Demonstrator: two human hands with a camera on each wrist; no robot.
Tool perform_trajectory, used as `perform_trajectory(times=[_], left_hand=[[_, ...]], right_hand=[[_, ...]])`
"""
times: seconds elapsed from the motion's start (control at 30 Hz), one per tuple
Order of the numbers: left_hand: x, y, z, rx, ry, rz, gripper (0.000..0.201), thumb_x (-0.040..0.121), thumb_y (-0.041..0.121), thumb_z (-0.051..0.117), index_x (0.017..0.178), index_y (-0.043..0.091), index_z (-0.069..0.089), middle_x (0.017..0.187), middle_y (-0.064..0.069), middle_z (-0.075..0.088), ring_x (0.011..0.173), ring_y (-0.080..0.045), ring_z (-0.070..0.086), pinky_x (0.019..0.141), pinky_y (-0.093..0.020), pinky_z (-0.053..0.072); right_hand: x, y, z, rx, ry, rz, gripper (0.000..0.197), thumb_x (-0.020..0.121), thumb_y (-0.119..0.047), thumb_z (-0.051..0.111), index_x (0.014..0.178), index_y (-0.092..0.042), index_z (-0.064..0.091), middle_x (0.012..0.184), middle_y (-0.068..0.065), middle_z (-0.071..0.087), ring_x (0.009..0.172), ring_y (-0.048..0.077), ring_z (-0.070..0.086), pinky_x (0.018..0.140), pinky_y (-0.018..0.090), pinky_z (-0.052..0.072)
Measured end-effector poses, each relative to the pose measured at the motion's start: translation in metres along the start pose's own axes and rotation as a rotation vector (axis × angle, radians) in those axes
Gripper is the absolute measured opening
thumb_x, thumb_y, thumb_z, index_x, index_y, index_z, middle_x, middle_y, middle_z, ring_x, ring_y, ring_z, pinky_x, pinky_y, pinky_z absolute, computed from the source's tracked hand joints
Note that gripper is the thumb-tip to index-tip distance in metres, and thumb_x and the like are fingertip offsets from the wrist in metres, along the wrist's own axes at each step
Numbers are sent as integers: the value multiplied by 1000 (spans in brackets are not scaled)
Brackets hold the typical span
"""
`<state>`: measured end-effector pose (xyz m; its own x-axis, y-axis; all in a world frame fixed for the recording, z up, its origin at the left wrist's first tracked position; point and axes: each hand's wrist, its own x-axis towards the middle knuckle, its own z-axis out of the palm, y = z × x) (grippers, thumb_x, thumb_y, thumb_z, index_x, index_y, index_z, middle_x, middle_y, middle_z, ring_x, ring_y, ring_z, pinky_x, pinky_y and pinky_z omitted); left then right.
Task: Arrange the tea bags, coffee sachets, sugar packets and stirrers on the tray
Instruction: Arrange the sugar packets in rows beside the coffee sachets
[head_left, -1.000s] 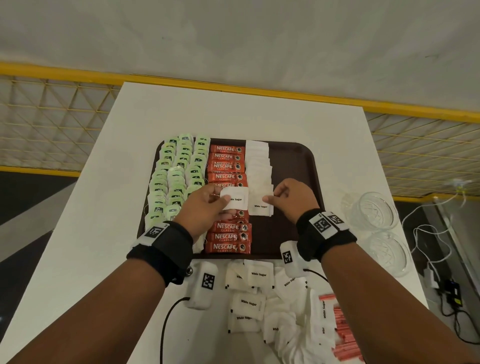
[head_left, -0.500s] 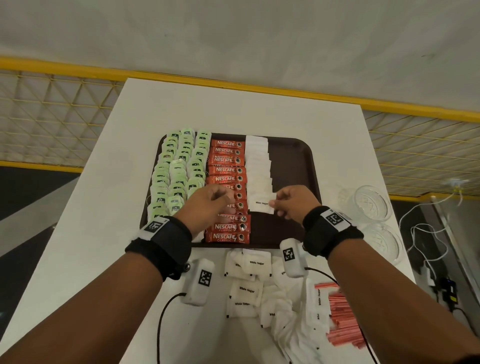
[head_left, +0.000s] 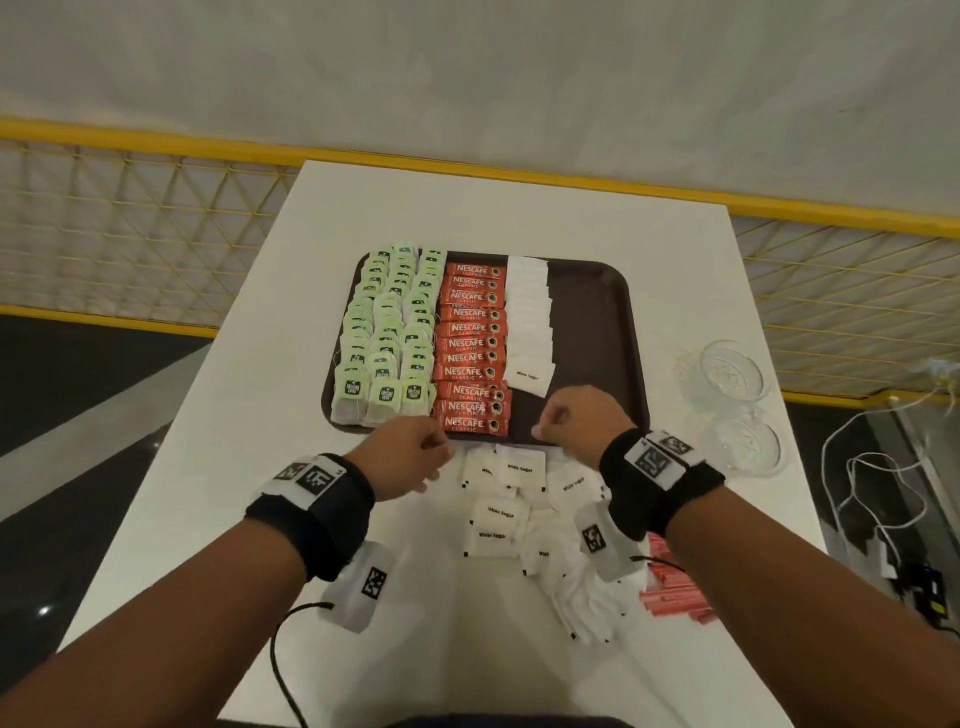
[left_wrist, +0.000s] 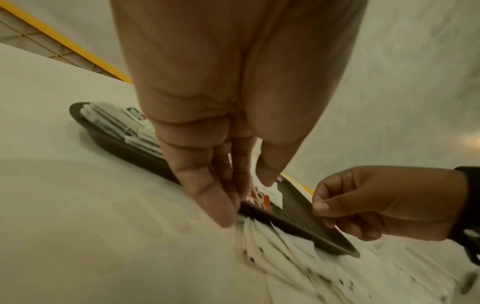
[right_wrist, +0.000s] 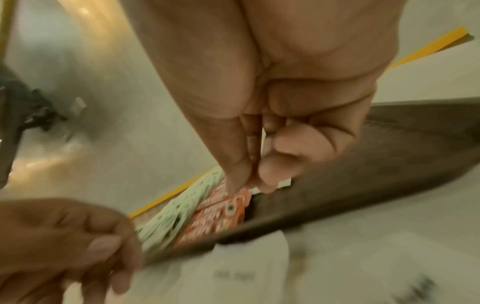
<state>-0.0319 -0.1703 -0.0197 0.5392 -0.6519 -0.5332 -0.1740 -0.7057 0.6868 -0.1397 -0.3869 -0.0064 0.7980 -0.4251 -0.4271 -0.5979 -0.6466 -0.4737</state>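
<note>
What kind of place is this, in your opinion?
Probably a staged hospitality or refreshment set-up, not a kitchen: a plain white table beside a yellow mesh railing, a brown tray with rows of tea bags and Nescafe sachets, plus charger cables.

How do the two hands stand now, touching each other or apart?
Apart. The head view shows the left hand and the right hand with the tray rim and loose sugar packets visible between them.
</note>
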Motion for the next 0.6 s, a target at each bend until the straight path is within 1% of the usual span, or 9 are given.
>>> perform_trajectory(times=[0.1, 0.17, 0.27, 0.33, 0.4, 0.43, 0.5, 0.53, 0.6], left_hand=[[-4, 4, 19, 176, 25, -20, 25, 97, 26, 53, 94, 4, 64, 92, -12, 69, 82, -26, 69, 78, -43, 58], [-4, 9, 31, 248, 52, -37, 30, 98, 28, 52, 91, 1, 64, 91, -13, 67, 80, -26, 65, 74, -36, 53], [-1, 16, 44, 242, 123, -48, 31, 99, 26, 51, 75, 6, 56, 82, -12, 61, 78, -26, 59, 64, -28, 39], [4, 16, 53, 212, 175, -62, 37, 99, 27, 51, 65, 12, 48, 81, -14, 60, 75, -25, 55, 59, -28, 34], [13, 13, 62, 195, 217, -76, 42, 97, 35, 53, 63, 12, 44, 82, -16, 62, 74, -28, 56, 61, -30, 35], [16, 11, 67, 202, 240, -98, 44, 95, 42, 53, 67, 10, 48, 87, -17, 64, 78, -30, 59, 64, -32, 38], [21, 10, 74, 238, 274, -165, 50, 91, 52, 54, 87, 3, 60, 97, -18, 66, 88, -33, 63, 71, -36, 46], [22, 11, 76, 232, 289, -190, 51, 90, 52, 56, 97, 1, 61, 100, -16, 65, 92, -32, 63, 75, -37, 48], [24, 13, 80, 151, 300, -202, 44, 90, 42, 62, 105, 1, 61, 103, -14, 65, 94, -32, 63, 80, -39, 50]], right_hand=[[-21, 3, 18, -189, -71, -10, 26, 90, -36, 64, 87, -11, 68, 87, 1, 66, 84, 18, 63, 80, 31, 53], [-26, 6, 28, -257, -69, 23, 34, 92, -43, 59, 89, -10, 64, 87, 3, 62, 87, 21, 62, 79, 33, 52], [-25, 6, 38, -237, -72, 68, 37, 93, -48, 54, 81, -13, 57, 82, 3, 58, 83, 22, 61, 72, 32, 50], [-23, 5, 40, -214, -59, 73, 37, 93, -49, 54, 85, -14, 61, 85, 3, 62, 84, 22, 62, 74, 33, 51], [-23, 1, 40, -232, -50, 55, 34, 91, -48, 56, 92, -15, 62, 90, 2, 63, 86, 21, 62, 73, 32, 51], [-24, 0, 41, -253, -54, 40, 33, 91, -48, 58, 97, -16, 62, 94, 2, 63, 88, 21, 62, 74, 32, 50], [-25, -4, 45, -270, -57, 25, 33, 91, -47, 59, 106, -17, 60, 101, 2, 63, 93, 21, 61, 77, 32, 49], [-26, -5, 48, -260, -57, 24, 34, 91, -46, 60, 108, -17, 59, 104, 2, 63, 95, 21, 61, 79, 32, 49], [-27, -6, 53, -230, -58, 27, 34, 90, -43, 62, 110, -16, 59, 106, 3, 63, 98, 22, 60, 83, 33, 50]])
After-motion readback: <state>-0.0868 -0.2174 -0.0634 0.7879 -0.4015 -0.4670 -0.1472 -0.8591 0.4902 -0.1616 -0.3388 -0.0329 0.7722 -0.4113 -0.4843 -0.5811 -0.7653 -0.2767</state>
